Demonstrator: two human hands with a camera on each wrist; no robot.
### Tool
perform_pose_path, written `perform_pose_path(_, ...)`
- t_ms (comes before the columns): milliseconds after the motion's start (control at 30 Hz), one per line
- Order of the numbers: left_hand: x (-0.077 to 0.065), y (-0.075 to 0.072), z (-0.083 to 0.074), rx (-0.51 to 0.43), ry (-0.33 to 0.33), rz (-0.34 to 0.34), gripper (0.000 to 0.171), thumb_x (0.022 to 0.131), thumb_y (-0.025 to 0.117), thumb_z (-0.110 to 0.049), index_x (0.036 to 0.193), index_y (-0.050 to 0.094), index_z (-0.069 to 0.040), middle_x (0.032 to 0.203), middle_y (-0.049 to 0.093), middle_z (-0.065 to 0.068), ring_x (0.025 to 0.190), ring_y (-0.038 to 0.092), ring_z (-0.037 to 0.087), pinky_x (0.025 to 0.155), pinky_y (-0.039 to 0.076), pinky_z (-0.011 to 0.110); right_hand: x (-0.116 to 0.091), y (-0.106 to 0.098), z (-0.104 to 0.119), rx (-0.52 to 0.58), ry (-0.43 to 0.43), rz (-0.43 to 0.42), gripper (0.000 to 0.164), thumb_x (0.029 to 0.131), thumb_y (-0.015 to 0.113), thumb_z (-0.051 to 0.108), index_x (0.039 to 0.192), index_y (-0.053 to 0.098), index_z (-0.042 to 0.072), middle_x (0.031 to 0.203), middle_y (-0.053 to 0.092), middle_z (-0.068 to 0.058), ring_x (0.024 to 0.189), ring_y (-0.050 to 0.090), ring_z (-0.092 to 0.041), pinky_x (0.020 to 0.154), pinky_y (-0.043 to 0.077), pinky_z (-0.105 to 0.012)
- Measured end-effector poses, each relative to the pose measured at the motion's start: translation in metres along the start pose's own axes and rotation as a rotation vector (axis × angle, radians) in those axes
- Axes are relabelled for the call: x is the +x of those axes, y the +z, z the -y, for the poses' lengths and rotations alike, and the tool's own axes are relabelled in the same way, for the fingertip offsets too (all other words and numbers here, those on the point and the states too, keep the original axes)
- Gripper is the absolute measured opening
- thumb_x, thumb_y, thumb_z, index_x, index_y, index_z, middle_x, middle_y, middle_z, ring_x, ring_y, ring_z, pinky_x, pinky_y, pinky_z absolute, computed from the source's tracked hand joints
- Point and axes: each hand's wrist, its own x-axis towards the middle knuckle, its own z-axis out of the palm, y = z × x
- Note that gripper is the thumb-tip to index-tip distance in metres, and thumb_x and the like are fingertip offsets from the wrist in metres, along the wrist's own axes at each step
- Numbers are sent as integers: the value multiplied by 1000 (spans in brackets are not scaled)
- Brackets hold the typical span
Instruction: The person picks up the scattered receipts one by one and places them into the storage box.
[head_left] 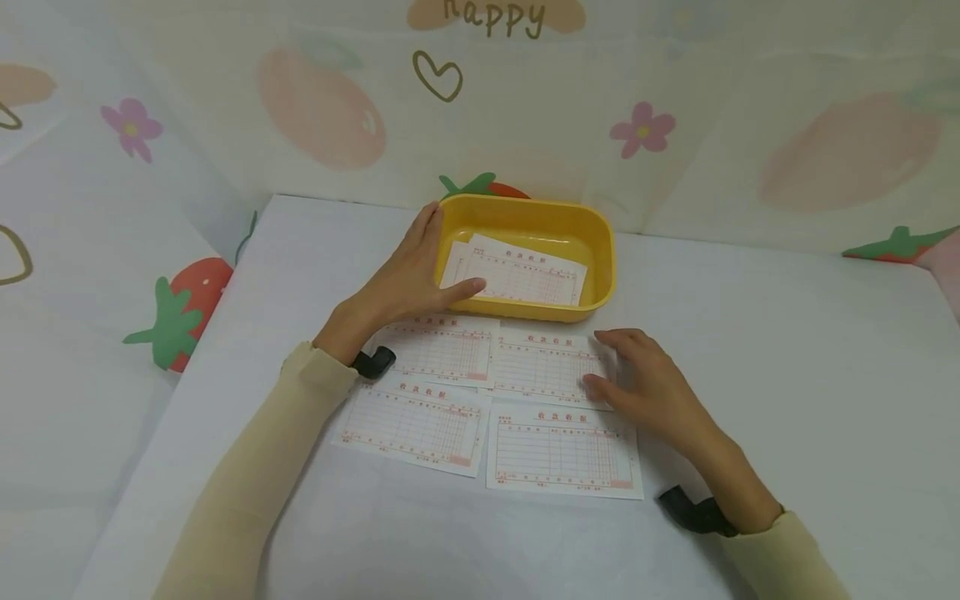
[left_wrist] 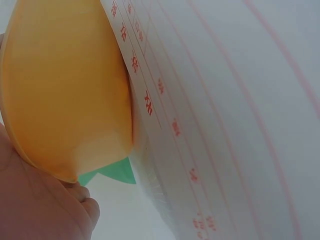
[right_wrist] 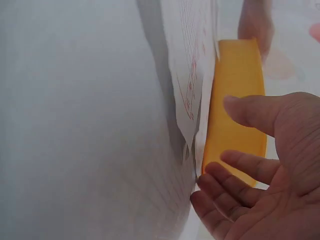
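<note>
A yellow plastic basin [head_left: 525, 310] stands at the back of the table, with white printed slips [head_left: 525, 271] lying inside it. My left hand [head_left: 405, 279] grips the basin's left end, the thumb over the near rim and the fingers along the outer side. In front of the basin lie several more slips with red print, among them the upper left slip [head_left: 442, 350], lower left slip [head_left: 412, 425] and lower right slip [head_left: 562, 450]. Over the right end of the upper right slip [head_left: 543, 367], my right hand [head_left: 652, 387] hovers with thumb and fingers spread, holding nothing.
The white-covered table [head_left: 757, 358] extends to both sides of the slips. Behind it hangs a patterned cloth [head_left: 525, 108] with fruit and flowers. Black straps [head_left: 693, 510] sit at both wrists.
</note>
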Motion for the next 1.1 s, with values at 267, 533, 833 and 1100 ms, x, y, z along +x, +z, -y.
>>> perform_pose_path(267, 0, 0, 0, -13, 3, 2, 124, 90, 63, -73, 170, -8, -9, 180, -8, 11, 168, 7, 32, 136, 19, 52, -1, 6, 2, -113, 27, 33, 77, 87, 88, 25, 151, 52, 1, 153, 52, -26, 140, 49, -44, 116, 47, -64)
perform_pose_path(533, 0, 0, 1, -7, 9, 2, 125, 90, 63, -73, 170, -8, -10, 180, -8, 12, 167, 8, 32, 136, 20, 53, -3, 6, 5, -120, 36, 20, 78, 87, 89, 24, 152, 52, 1, 149, 56, -25, 136, 51, -44, 114, 49, -63)
perform_pose_path(833, -1, 0, 0, -10, 18, -10, 124, 91, 64, -71, 170, -8, -9, 180, -7, 12, 167, 9, 30, 136, 20, 51, -4, 6, 6, -93, 34, -8, 65, 90, 85, 18, 146, 59, -3, 141, 62, -24, 126, 57, -40, 108, 52, -58)
perform_pose_path(1100, -1, 0, 0, 0, 13, -4, 124, 92, 62, -73, 170, -9, -8, 180, -9, 12, 168, 5, 30, 136, 18, 50, -2, 3, 3, -43, 44, -33, 43, 93, 80, 10, 134, 69, 0, 122, 72, -18, 92, 62, -24, 80, 52, -33)
